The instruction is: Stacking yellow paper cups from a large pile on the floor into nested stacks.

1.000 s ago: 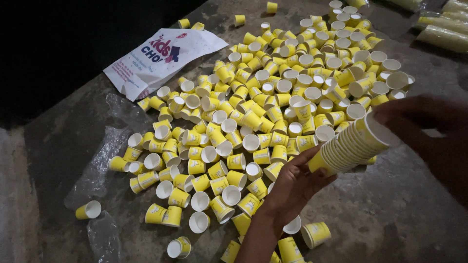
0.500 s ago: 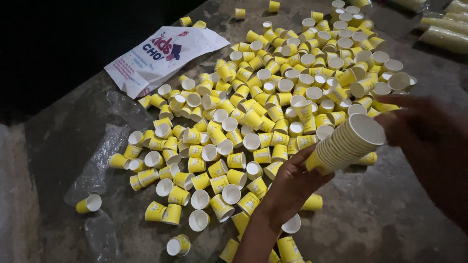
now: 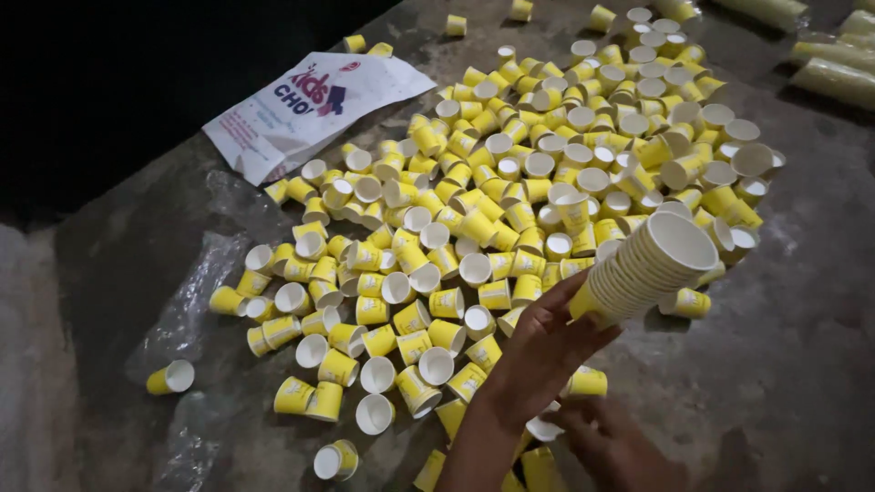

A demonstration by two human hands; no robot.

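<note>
My left hand (image 3: 538, 351) grips the lower end of a long nested stack of yellow paper cups (image 3: 652, 264), which tilts up to the right with its white open mouth showing. Low at the frame's bottom, my right hand (image 3: 615, 446) has its fingers spread beside a fallen cup (image 3: 547, 428) and holds nothing that I can see. A single yellow cup (image 3: 588, 383) lies between the two hands. A big scatter of loose yellow cups (image 3: 510, 191) covers the floor ahead, some upright, many on their sides.
A flat white printed bag (image 3: 310, 109) lies at the pile's far left. Crumpled clear plastic (image 3: 196, 310) lies along the left. Wrapped sleeves of cups (image 3: 834, 77) rest at the top right. One stray cup (image 3: 170, 376) sits apart at the left. Grey concrete floor (image 3: 784, 364) lies to the right.
My right hand has dropped from beside the stack's mouth at the right down to the bottom of the frame. The stack stays in my left hand, slightly shifted.
</note>
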